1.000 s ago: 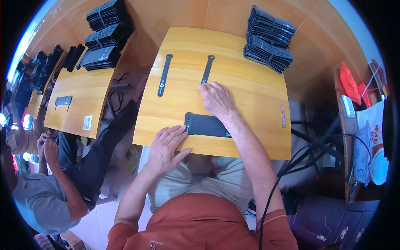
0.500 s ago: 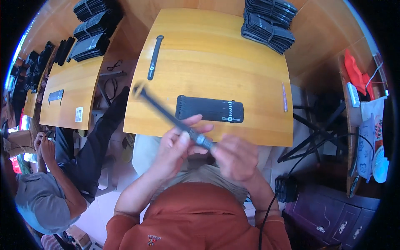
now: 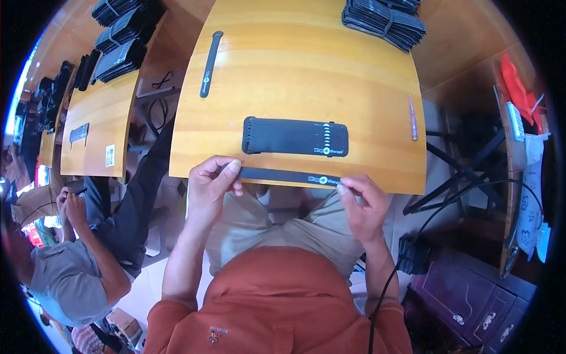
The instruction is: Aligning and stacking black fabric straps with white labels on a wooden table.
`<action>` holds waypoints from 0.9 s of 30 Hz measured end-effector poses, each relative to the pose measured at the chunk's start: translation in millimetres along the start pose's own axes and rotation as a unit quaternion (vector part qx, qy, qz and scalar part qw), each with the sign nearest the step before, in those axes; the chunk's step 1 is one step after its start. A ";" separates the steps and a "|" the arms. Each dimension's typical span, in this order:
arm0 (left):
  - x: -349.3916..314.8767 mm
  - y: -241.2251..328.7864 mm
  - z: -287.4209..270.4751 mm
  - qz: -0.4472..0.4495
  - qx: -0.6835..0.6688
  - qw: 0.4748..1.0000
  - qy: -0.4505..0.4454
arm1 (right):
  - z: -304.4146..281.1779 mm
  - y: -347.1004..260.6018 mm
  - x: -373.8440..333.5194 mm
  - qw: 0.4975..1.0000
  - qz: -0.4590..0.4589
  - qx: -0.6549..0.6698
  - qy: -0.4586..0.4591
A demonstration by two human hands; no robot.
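A black strap (image 3: pixel 283 176) with a light printed mark is stretched level above the table's front edge. My left hand (image 3: pixel 212 180) pinches its left end between thumb and fingers; my right hand (image 3: pixel 364 203) pinches the right end. Just beyond it, a row of overlapping black straps (image 3: pixel 289 137) lies flat on the table, rounded ends to the left. Farther off at the left, a single black strap (image 3: pixel 211 65) lies lengthwise on the wood.
Bundled black straps (image 3: pixel 386 23) are stacked at the table's (image 3: pixel 283 71) far right. A purple-handled screwdriver (image 3: pixel 413 121) lies near the right edge. Leftward, a person in grey (image 3: pixel 73 277) sits by another table (image 3: pixel 100 141) bearing strap bundles. A cable (image 3: pixel 389 277) runs down at my right.
The strap has gone from slanting and blurred to level and taut. My left hand has shifted left to its far end, and my hands are farther apart.
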State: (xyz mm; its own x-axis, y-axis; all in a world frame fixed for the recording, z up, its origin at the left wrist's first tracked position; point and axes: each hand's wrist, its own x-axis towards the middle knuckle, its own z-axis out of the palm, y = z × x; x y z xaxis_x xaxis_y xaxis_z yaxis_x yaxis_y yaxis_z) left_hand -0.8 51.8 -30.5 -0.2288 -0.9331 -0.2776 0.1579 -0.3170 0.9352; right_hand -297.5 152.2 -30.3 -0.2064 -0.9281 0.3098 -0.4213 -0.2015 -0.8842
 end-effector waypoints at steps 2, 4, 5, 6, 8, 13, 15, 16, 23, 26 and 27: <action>2.3 -1.0 -0.9 0.006 0.016 1.000 0.004 | 2.8 0.3 2.3 0.999 0.038 0.007 0.015; 4.3 -0.1 0.8 0.007 0.007 1.000 0.001 | 3.9 1.8 5.2 0.997 0.075 0.012 0.029; 5.6 -0.7 1.5 0.004 0.007 1.000 0.002 | 3.5 3.3 6.7 0.995 0.096 0.008 0.027; 6.8 -1.4 2.2 -0.003 -0.011 1.000 0.012 | 2.9 5.2 8.3 0.993 0.116 0.003 0.026; 8.5 -1.2 5.0 -0.013 -0.029 0.999 0.020 | 2.6 13.5 10.0 0.993 0.111 0.002 0.024; 10.8 -5.0 4.2 0.015 0.058 0.997 0.039 | 4.3 21.8 15.7 0.992 0.109 0.039 0.045; 13.0 -6.5 3.1 0.022 0.090 0.995 0.042 | 6.6 25.3 16.6 0.993 0.101 0.043 0.051; 14.3 -6.9 2.7 0.031 0.122 0.991 0.045 | 7.6 26.9 16.7 0.993 0.092 0.046 0.057; 22.9 -3.6 6.3 -0.008 0.091 0.995 0.050 | 9.9 30.4 21.1 0.995 0.072 -0.008 0.065; 24.7 -2.3 6.6 -0.024 0.103 0.993 0.047 | 8.6 31.2 22.7 0.994 0.082 -0.025 0.063; 25.4 -2.7 7.3 -0.015 0.121 0.991 0.053 | 7.8 31.5 23.5 0.994 0.086 -0.020 0.061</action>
State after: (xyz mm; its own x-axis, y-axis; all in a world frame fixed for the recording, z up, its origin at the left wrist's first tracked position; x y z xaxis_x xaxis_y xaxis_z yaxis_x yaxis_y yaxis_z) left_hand -14.0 30.2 -38.5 -0.1264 -0.9407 -0.3147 -0.0857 -0.3056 0.9483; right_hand -308.7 121.6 -53.5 -0.3832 -0.9021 0.1983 -0.4056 -0.0286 -0.9136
